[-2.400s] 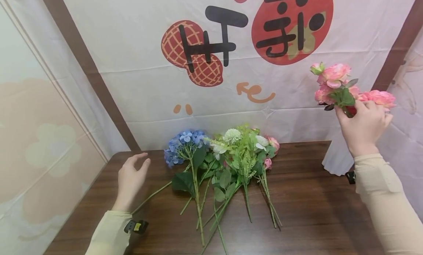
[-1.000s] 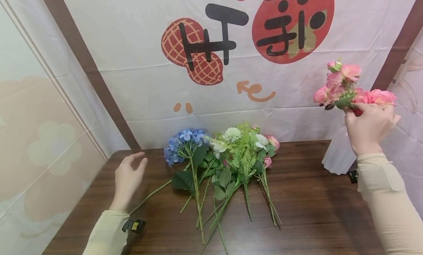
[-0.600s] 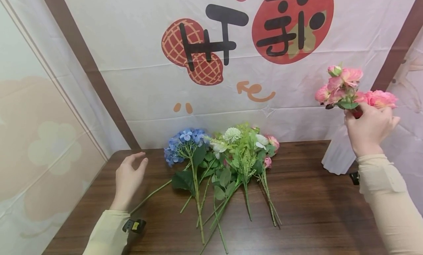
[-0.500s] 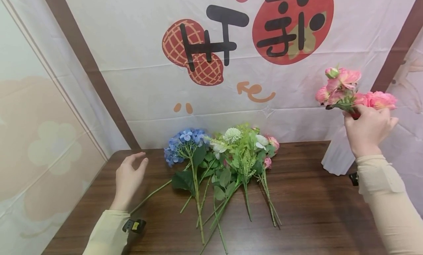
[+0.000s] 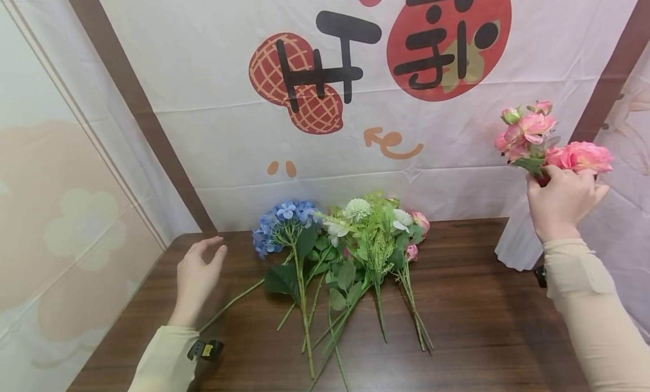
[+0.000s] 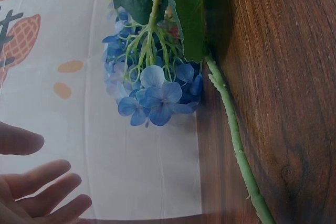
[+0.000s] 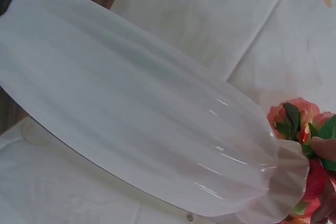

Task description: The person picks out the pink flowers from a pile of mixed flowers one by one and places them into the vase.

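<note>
At the right, my right hand (image 5: 566,203) pinches a pink artificial rose spray (image 5: 530,130) just below its blooms. Larger pink roses (image 5: 581,155) sit beside that hand, over the mouth of a white fluted vase (image 5: 518,239). In the right wrist view the vase (image 7: 147,103) fills most of the picture, with fingers (image 7: 324,149) among leaves and petals right at its ruffled rim. The stems inside the vase are hidden. My left hand (image 5: 198,276) hovers over the table's left side, fingers relaxed and holding nothing. Nearest to it lies a blue hydrangea (image 5: 284,225), also large in the left wrist view.
Several artificial flowers lie across the middle of the brown wooden table (image 5: 472,318). Among them are a white-green pompom bloom (image 5: 357,209), green sprigs (image 5: 378,256) and small pink roses (image 5: 412,252). A printed cloth backdrop (image 5: 223,138) hangs right behind the table.
The pink rose spray in my right hand has shifted right and turned at the vase mouth. My right hand has dipped slightly. My left hand has drifted a little left, then stayed put.
</note>
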Available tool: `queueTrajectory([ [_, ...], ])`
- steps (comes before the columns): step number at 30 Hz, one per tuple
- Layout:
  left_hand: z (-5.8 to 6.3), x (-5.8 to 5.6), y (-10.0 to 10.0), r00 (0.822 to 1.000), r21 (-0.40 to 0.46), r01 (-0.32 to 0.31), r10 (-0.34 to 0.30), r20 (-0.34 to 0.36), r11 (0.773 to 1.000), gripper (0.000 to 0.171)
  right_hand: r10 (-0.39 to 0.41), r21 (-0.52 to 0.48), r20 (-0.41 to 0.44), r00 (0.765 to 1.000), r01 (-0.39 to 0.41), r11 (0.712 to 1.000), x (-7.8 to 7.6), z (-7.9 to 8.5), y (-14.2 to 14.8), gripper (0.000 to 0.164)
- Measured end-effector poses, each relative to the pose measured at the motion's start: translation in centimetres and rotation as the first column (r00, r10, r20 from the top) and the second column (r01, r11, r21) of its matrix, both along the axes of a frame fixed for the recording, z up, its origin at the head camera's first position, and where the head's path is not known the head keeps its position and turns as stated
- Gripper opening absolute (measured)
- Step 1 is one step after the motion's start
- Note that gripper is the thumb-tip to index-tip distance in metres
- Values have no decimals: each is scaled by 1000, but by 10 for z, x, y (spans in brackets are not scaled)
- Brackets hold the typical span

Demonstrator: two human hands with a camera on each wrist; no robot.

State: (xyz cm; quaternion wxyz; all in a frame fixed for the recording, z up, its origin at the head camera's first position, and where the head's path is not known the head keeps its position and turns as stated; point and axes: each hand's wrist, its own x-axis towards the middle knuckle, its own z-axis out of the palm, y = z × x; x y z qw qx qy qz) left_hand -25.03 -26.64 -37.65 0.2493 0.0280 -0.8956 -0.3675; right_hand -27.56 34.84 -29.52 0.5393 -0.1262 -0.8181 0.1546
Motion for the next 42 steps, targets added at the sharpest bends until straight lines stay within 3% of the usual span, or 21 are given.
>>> queueTrajectory([
  [9,-1,0,-1,1000,9,1,-1,5,1000,34,-3,-41,-37,999,1,999,-7,-8,4,31],
  [16,1,-1,-2,1000,2,4,-4,-19,1000,33,-16,-81,32,999,19,997,-6,-6,6,34],
  [29,1,1,-3,1000,0,-1,1,15,1000,34,-30,-116,114,993,43,992,-2,-9,7,38],
  [35,1,-1,0,1000,-11,9,-9,2,1000,34,-10,-140,128,992,28,990,4,-9,5,38],
  [42,4,-2,14,997,-41,66,-67,-36,997,30,7,-200,123,992,18,980,16,-4,-1,39],
])
